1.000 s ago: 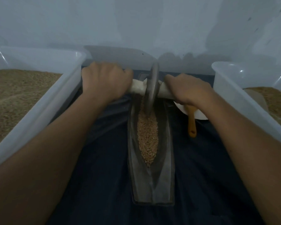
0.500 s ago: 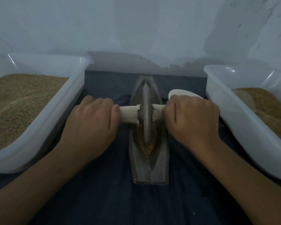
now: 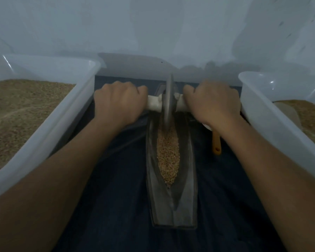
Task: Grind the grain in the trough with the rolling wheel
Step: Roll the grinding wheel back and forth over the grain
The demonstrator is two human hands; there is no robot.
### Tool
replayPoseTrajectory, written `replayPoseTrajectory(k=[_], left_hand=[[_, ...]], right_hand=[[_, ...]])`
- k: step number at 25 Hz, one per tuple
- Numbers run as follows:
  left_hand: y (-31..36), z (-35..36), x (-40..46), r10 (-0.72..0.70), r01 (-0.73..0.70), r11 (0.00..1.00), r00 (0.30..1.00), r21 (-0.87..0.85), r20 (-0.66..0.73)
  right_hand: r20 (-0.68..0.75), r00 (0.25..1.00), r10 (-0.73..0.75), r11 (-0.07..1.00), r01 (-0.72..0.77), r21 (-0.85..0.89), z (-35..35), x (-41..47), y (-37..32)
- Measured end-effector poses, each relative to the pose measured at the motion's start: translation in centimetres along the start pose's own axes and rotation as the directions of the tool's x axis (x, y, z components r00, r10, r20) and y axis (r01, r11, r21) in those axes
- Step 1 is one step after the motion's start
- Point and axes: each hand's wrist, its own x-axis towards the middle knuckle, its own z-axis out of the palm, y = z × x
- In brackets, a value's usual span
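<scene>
- L hand (image 3: 119, 104) wrapped round the left end of the pale handle (image 3: 154, 105), fingers curled tight over it, knuckles up
- R hand (image 3: 212, 103) same deal on the right end, fingers curled round the handle too
- wheel (image 3: 169, 99) sits between my fists, upright on its edge, grey disc, at the far end of the trough (image 3: 172, 202). Bottom edge is a bit blurry so can't say exactly where it meets the grain
- grain (image 3: 168, 155) lies in the trough groove, long tan strip from just under the wheel toward me, tapering to a point approx halfway down the trough
- near end of trough has no grain in it
- trough sits lengthwise on a dark blue cloth (image 3: 116, 206)
- big white tub (image 3: 65, 124) on my left w/ brown grain stuff inside, another white tub (image 3: 273, 122) on the right, also brown stuff
- orange handle (image 3: 216, 144) poking out from under my R wrist, btw trough and right tub
- pale wall (image 3: 153, 30) behind everything
</scene>
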Motion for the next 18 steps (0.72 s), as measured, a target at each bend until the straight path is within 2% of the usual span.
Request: replayPoseTrajectory(k=[3, 8, 10, 12, 14, 16, 18], left_hand=[[0.3, -1.3, -5.1, 0.065, -0.071, 0.995, 0.994, -0.068, -0.088], [0.4, -3.7, -10.5, 0.104, -0.13, 0.96, 0.988, -0.249, -0.116], [0.3, -3.9, -10.9, 0.134, -0.156, 0.96, 0.985, -0.232, -0.109], [0.1, -3.4, -9.7, 0.175, -0.183, 0.974, 0.982, -0.136, -0.07], [0.2, -3.0, -6.8, 0.172, -0.172, 0.985, 0.985, 0.008, 0.0], [0.4, -2.3, -2.7, 0.094, -0.101, 0.99, 0.993, 0.1, 0.073], [0.1, -1.3, 1.2, -0.021, 0.007, 0.997, 0.984, 0.081, 0.179]], right_hand=[[-0.153, 0.988, -0.038, 0.999, 0.039, 0.005, -1.4, -4.7, -0.6], [-0.333, 0.925, -0.183, 0.977, 0.209, 0.044, -3.8, -10.6, -0.5], [-0.354, 0.908, -0.226, 0.967, 0.253, 0.031, -3.8, -10.7, -0.5], [-0.285, 0.937, -0.202, 0.975, 0.219, 0.031, -3.1, -9.2, -0.5], [-0.119, 0.984, -0.132, 0.991, 0.132, -0.009, -1.8, -6.2, -0.2], [0.049, 0.992, -0.113, 0.991, 0.117, -0.072, -0.6, -2.7, 0.5], [0.179, 0.982, -0.059, 0.998, 0.064, -0.024, 0.0, -0.2, 1.0]])
